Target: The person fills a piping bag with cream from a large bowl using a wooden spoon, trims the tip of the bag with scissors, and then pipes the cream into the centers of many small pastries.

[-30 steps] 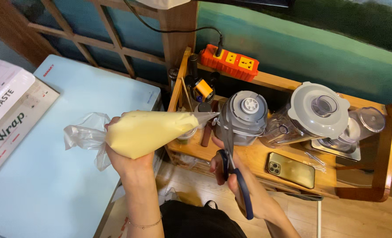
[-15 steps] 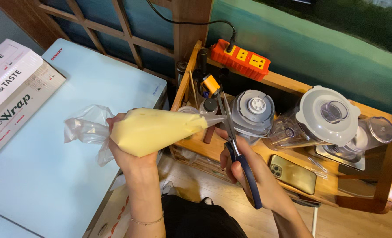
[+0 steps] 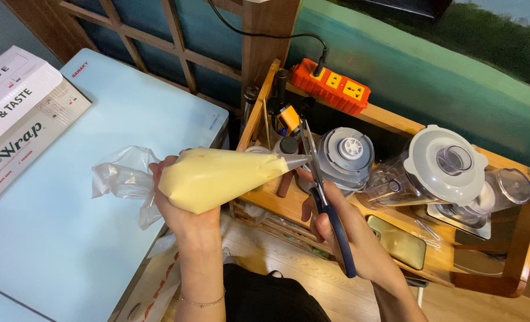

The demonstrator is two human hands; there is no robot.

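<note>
A clear plastic piping bag full of pale yellow cream [image 3: 217, 179] lies sideways in the air, gripped around its wide end by the left hand [image 3: 178, 206]. The right hand [image 3: 342, 229] pinches blue-handled scissors [image 3: 324, 200], blades at the bag's tip (above a wooden shelf [image 3: 515, 280] of blender jars).

Pale-blue table [image 3: 128, 119], wooden shelf [image 3: 515, 280] — plank floor [image 3: 348, 298].

Glossy plastic piping bag [image 3: 217, 179] (wooden shelf [image 3: 518, 262])
</note>
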